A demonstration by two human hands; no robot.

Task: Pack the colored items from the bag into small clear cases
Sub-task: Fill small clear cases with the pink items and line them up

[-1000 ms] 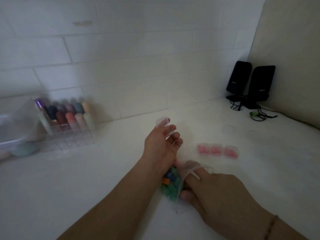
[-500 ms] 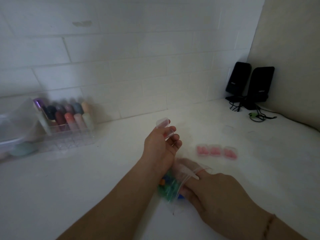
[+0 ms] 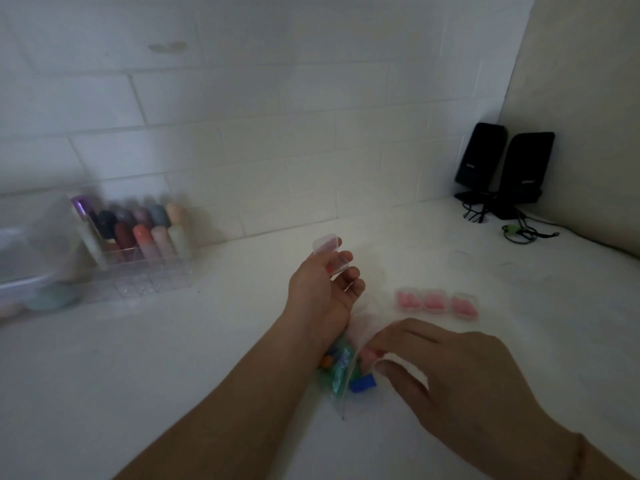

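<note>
My left hand (image 3: 322, 289) holds a small clear case (image 3: 327, 249) with its lid hinged open, raised a little above the white counter. Beneath my left wrist lies a clear plastic bag (image 3: 341, 370) of green, blue and orange items. My right hand (image 3: 446, 368) has its fingers curled at the bag's mouth and pinches a small pink item (image 3: 372, 355) between thumb and fingertips. A blue item (image 3: 362, 382) shows at the bag's edge. Three clear cases with pink items (image 3: 437, 303) lie in a row to the right.
A clear organiser with coloured tubes (image 3: 138, 244) stands at the back left beside a clear tub (image 3: 31, 251). Two black speakers (image 3: 505, 168) with cables sit in the back right corner. Faint clear lids (image 3: 485, 265) lie on the counter near them.
My right hand has drawn its fingers out of the bag, now pinching a small pink item at the bag's mouth. The left hand with the open case has barely moved.
</note>
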